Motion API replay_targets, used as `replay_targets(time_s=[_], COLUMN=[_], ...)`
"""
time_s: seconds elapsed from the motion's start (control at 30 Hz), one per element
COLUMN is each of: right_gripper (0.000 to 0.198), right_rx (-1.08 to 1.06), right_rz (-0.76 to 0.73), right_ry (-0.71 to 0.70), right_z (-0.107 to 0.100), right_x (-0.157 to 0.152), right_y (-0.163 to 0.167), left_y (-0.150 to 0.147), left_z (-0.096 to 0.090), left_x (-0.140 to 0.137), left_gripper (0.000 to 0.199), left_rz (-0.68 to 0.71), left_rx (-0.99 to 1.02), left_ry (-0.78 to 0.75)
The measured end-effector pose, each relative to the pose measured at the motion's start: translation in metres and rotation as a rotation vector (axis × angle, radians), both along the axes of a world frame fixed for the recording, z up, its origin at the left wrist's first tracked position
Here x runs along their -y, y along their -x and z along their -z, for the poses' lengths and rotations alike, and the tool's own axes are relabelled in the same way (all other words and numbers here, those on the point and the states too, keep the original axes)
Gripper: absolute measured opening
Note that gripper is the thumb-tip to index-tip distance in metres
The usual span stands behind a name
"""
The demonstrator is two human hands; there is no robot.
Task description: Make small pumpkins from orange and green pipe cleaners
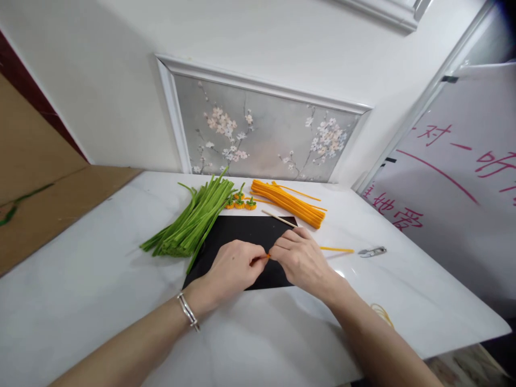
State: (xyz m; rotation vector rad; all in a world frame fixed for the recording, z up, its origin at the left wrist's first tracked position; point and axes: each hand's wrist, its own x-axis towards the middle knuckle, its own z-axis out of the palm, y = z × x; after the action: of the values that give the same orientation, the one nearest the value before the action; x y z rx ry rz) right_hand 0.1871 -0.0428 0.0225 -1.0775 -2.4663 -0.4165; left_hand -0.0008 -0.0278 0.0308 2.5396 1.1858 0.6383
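Over the black mat [237, 228], my left hand [236, 263] and my right hand [300, 257] meet with fingertips pinched together. Both are closed on an orange pipe cleaner [337, 249]; a bit of orange shows between the fingertips, and a straight length sticks out to the right past my right hand. Most of the held part is hidden by my fingers. Just beyond my right hand, a thin wooden stick [278, 217] lies across the mat's far edge. Several small orange pieces with green tops [239, 203], like little pumpkins, sit behind the mat.
Green pipe cleaners [193, 220] lie in a bundle at the left, an orange bundle [288, 203] at the back right. Metal thread snips [372, 251] rest on the white table [133, 301] at right, with thin yellow loops [382, 314] nearer. A wall stands behind.
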Motion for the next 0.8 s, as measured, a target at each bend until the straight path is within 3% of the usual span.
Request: replay_targets(time_s=[0.03, 0.07, 0.3, 0.37, 0.5, 0.57, 0.67, 0.8], right_gripper=[0.021, 0.021, 0.020, 0.021, 0.016, 0.007, 0.019, 0.012], right_rx=[0.008, 0.010, -0.063, -0.078, -0.072, -0.098, -0.155, -0.149], right_rz=[0.030, 0.055, 0.147, 0.172, 0.177, 0.147, 0.099, 0.059], right_ry=[0.010, 0.017, 0.132, 0.164, 0.129, 0.113, 0.086, -0.036], right_z=[0.001, 0.002, 0.004, 0.004, 0.005, 0.005, 0.005, 0.007], right_x=[0.000, 0.000, 0.000, 0.001, 0.000, -0.001, -0.002, -0.003], right_y=[0.001, 0.002, 0.008, 0.009, 0.007, 0.005, 0.003, 0.003], left_y=[0.000, -0.001, 0.001, 0.001, 0.001, 0.003, 0.006, 0.006], left_z=[0.003, 0.005, 0.016, 0.016, 0.010, 0.005, 0.000, -0.003], left_x=[0.001, 0.001, -0.002, -0.002, -0.004, -0.005, -0.007, -0.006], left_gripper=[0.029, 0.030, 0.026, 0.024, 0.026, 0.027, 0.026, 0.024], left_rz=[0.001, 0.006, 0.120, 0.117, -0.014, -0.058, -0.078, -0.070], left_rx=[-0.092, -0.133, -0.250, -0.200, -0.021, 0.021, 0.093, 0.191], left_ry=[-0.174, -0.256, -0.525, -0.436, -0.138, -0.073, 0.025, 0.167])
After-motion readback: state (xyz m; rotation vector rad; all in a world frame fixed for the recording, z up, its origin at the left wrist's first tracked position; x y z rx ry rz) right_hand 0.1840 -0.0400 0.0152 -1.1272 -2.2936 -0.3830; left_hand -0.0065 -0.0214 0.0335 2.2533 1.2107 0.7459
